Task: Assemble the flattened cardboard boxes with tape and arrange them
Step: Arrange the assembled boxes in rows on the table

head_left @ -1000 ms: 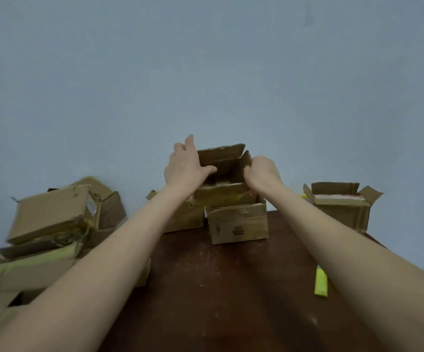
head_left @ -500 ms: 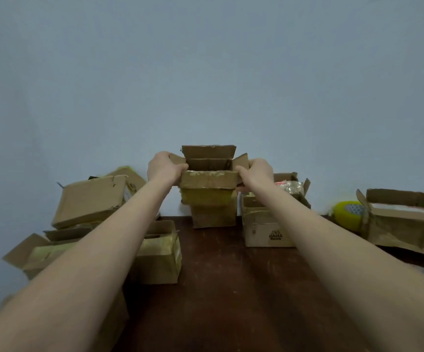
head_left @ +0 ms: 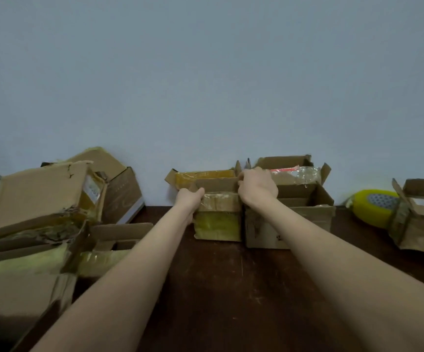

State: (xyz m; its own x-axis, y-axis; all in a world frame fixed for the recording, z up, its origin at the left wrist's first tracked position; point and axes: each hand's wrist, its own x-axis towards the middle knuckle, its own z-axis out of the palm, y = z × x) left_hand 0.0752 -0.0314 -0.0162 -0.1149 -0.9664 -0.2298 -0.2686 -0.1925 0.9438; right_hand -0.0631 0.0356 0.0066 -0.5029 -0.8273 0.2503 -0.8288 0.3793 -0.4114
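In the head view, the left hand (head_left: 189, 199) and right hand (head_left: 256, 186) grip opposite sides of a small open-flapped cardboard box (head_left: 221, 203), patched with glossy yellowish tape, at the back of the dark scuffed wooden table (head_left: 231, 288), against a neighbouring carton (head_left: 289, 224).

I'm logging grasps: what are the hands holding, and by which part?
The small open brown cardboard box with yellowish tape: the left hand grips its upper left edge, the right hand its upper right edge.
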